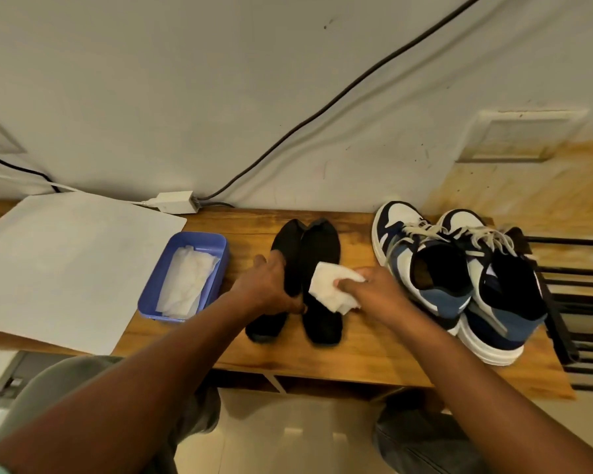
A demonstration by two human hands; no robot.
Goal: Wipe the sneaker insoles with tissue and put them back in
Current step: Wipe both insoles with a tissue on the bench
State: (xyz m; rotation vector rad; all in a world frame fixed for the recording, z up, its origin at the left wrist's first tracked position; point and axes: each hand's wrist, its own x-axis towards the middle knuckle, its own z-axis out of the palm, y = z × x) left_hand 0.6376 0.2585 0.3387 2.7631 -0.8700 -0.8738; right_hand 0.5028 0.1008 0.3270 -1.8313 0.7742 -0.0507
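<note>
Black fabric insoles lie side by side near the middle of the wooden table (374,350), toes pointing at the far wall, matte and foot-shaped. Left insole (281,268) is gripped at its waist by the left hand (271,289), fingers curled over its left edge, thumb toward the gap between the two. Right insole (322,261) lies flat, its middle covered by a white tissue (329,289), crumpled and soft. Right hand (374,292) pinches the tissue, fingers bunched on its right side, pressing it against the right insole. Both forearms reach in from the near edge, bare, converging toward the insoles.

Right of the insoles, two sneakers (459,278) stand together, toes away, white and navy panels with lighter blue heels, thick white soles, pale laces loose. Their dark openings face up; can't tell what's inside.

Left of the insoles, a purple plastic tray (220,248), rectangular with rounded corners, holds more white tissues (185,285), rumpled. Further left, a flat white sheet (65,261) covers the table's left part. At the far edge, a small white adapter (175,201) sits against the wall, dark cable (322,111) running up and right. Black metal rack (575,302) at far right.
</note>
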